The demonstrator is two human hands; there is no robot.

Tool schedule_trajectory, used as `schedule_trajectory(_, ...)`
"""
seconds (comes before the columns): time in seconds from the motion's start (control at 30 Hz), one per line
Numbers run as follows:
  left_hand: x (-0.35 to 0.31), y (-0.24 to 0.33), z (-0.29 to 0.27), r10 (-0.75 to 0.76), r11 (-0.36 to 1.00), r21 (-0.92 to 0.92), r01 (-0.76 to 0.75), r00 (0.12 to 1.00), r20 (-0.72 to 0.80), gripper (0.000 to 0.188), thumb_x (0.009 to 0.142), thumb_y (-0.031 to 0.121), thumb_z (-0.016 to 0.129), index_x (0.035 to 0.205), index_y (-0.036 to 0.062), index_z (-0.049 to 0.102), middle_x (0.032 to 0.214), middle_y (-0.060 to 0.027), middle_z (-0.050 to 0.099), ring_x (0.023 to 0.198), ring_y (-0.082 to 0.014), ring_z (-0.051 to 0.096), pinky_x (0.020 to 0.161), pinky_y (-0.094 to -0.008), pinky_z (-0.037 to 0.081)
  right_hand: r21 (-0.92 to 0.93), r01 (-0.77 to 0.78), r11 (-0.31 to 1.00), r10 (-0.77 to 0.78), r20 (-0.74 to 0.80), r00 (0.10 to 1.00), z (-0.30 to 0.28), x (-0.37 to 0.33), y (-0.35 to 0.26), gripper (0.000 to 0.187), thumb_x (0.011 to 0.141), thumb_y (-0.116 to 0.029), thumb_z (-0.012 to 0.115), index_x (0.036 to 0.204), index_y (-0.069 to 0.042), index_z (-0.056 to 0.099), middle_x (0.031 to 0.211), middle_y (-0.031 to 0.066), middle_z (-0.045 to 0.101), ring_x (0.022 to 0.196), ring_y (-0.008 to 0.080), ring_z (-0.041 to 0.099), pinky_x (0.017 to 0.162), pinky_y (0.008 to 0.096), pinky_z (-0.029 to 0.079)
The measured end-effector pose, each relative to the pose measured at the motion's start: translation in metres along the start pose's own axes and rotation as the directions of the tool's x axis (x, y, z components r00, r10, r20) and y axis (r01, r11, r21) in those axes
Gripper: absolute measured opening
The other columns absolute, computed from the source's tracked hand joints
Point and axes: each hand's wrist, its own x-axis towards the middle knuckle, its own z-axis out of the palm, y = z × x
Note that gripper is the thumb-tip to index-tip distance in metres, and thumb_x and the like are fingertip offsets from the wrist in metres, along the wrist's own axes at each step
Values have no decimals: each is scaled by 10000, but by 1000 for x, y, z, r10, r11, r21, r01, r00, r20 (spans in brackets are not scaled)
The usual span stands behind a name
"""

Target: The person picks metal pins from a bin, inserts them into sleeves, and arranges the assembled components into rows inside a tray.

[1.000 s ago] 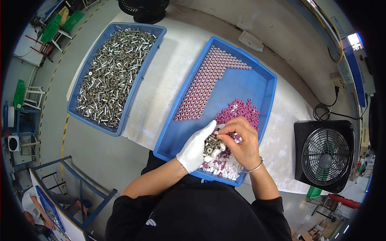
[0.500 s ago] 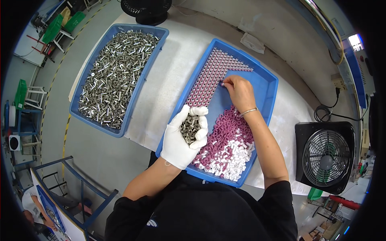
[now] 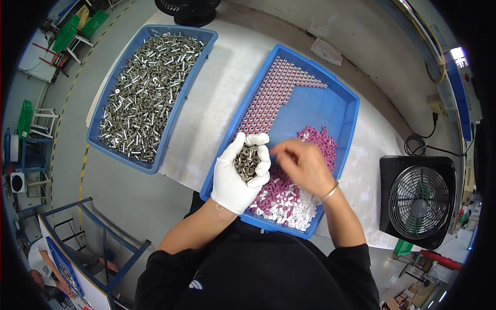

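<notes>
My left hand [image 3: 235,181], in a white glove, is cupped around a pile of small metal sleeves [image 3: 248,163]. It is above the left edge of a blue tray [image 3: 352,121]. Just to its right is my bare right hand [image 3: 305,168], its thumb and forefinger apart. Motion blurs those fingertips, and nothing shows between them. Below it lie loose purple rings [image 3: 323,142] and small white plastic sleeves [image 3: 292,212], partly hidden by the hand. Purple rings with metal centres [image 3: 266,98] stand in close rows along the tray's far left side.
A second blue bin [image 3: 178,111] full of loose metal parts [image 3: 147,93] stands on the left of the table. A black box fan [image 3: 418,199] is at the right, with a cable behind it. Another black fan [image 3: 191,10] and a white cloth [image 3: 326,50] are at the back.
My right hand has moved back from the end of the rows toward my left hand. The small purple piece it pinched is no longer seen in its fingers. My left hand still holds the metal sleeves.
</notes>
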Motion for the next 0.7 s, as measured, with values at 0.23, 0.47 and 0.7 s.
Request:
schedule_trajectory(0.23, 1, -11, 8, 12, 997, 79, -4, 994, -104, 364, 1078, 307, 458, 1175, 2, 632, 902, -107, 672, 616, -134, 612, 379, -208, 376, 165, 4, 986, 18, -131, 991, 19, -46, -11, 118, 863, -12, 634, 937, 13, 723, 772, 70, 655, 586, 182, 530, 577, 295, 449)
schedule_trajectory(0.47, -2, -24, 15, 25, 997, 73, 4, 920, -391, 340, 1073, 290, 470, 1213, 15, 613, 903, -104, 661, 636, -135, 602, 386, -211, 366, 247, 68, 967, -14, -213, 977, 3, -50, -21, 76, 855, -6, 691, 929, 3, 711, 793, 54, 661, 627, 159, 546, 604, 263, 458)
schedule_trajectory(0.7, -6, -13, -5, -71, 986, 140, 90, 989, -132, 332, 1060, 229, 466, 1266, 2, 594, 908, -113, 657, 648, -148, 593, 401, -218, 353, -221, 123, 968, -136, -47, 990, -17, -77, 26, 103, 767, -26, 748, 843, -46, 682, 860, 57, 666, 759, 203, 596, 716, 285, 491)
